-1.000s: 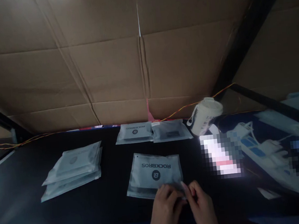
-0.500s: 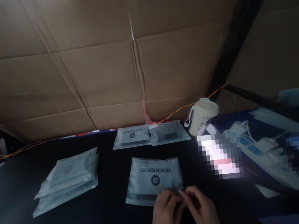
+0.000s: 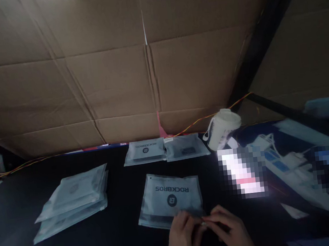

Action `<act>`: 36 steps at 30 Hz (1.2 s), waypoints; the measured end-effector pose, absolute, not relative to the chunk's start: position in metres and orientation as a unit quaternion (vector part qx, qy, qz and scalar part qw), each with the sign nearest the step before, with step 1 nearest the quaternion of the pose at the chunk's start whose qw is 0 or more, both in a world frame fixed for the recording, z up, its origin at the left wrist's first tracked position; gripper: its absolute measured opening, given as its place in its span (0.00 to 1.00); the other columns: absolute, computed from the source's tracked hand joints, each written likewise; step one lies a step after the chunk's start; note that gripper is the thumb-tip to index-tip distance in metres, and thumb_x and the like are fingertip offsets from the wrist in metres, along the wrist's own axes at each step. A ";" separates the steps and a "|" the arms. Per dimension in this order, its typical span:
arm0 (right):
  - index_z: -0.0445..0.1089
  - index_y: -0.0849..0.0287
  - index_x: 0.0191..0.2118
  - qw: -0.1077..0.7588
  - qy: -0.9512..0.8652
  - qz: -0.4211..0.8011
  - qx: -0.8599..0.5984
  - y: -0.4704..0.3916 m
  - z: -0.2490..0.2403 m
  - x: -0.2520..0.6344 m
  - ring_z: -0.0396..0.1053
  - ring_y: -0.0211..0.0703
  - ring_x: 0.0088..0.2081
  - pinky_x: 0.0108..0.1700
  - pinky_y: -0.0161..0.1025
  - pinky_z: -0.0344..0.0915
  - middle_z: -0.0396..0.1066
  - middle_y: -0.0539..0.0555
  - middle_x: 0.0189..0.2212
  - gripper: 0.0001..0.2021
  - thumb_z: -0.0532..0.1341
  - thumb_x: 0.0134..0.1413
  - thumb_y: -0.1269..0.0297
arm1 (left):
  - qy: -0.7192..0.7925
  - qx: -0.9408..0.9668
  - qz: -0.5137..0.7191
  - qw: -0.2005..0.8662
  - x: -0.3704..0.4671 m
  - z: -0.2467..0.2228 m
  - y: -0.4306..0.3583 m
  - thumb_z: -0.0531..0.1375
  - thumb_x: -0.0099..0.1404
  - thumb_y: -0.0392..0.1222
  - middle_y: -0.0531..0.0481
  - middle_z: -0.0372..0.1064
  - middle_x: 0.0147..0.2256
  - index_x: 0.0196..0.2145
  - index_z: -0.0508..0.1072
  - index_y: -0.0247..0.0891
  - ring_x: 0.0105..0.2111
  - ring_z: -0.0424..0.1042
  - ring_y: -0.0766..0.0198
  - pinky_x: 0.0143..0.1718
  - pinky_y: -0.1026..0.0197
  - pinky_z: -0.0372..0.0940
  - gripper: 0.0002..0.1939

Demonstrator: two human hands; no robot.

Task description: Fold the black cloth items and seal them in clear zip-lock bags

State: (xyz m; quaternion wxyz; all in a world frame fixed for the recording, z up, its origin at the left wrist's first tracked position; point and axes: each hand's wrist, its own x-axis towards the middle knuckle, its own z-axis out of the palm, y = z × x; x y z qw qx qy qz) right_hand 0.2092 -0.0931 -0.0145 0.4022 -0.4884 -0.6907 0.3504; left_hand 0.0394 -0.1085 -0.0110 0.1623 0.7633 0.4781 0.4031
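A frosted zip bag point(image 3: 172, 194) printed ROCKBROS lies flat on the black table, its lettering upside down to me. My left hand point(image 3: 184, 230) covers the bag's near right corner with curled fingers pinching its edge. Right beside it, my right hand point(image 3: 226, 226) is closed in a pinch, thumb and forefinger meeting the left fingertips just off that corner. A tiny pale spot shows between the fingertips; what it is I cannot make out.
Similar bags lie stacked point(image 3: 72, 199) on the left. Two more, a printed bag point(image 3: 144, 151) and a bag with a dark patch point(image 3: 186, 147), lie by the cardboard wall point(image 3: 113, 85). A white lidded cup point(image 3: 224, 128) stands at right, near a blurred-out bright patch point(image 3: 242, 173).
My right hand has shifted slightly right and its fingers have drawn out from the bag's corner. The left hand stays almost in place. The view has tilted a little.
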 end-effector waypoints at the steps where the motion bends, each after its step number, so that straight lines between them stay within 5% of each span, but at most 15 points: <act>1: 0.76 0.53 0.30 0.409 -0.695 0.338 -0.485 -0.093 -0.014 0.209 0.67 0.34 0.21 0.20 0.27 0.63 0.68 0.49 0.24 0.12 0.59 0.57 0.55 | 0.475 0.764 0.406 0.159 0.040 -0.010 -0.108 0.55 0.68 0.39 0.48 0.70 0.29 0.34 0.71 0.39 0.29 0.71 0.62 0.30 0.62 0.67 0.07; 21: 0.71 0.55 0.31 0.495 -0.683 0.141 -0.518 -0.099 -0.022 0.208 0.72 0.37 0.29 0.32 0.28 0.69 0.67 0.51 0.29 0.07 0.58 0.59 0.63 | 0.508 0.777 0.369 0.053 0.029 0.008 -0.112 0.50 0.70 0.39 0.50 0.71 0.30 0.35 0.71 0.41 0.30 0.70 0.61 0.29 0.60 0.64 0.11; 36: 0.73 0.55 0.31 0.533 -0.624 0.105 -0.562 -0.090 -0.017 0.234 0.71 0.39 0.30 0.33 0.32 0.70 0.67 0.52 0.30 0.10 0.59 0.58 0.58 | 0.563 0.755 0.323 -0.087 -0.071 0.007 -0.127 0.53 0.68 0.42 0.55 0.72 0.34 0.40 0.73 0.48 0.36 0.71 0.59 0.44 0.51 0.63 0.09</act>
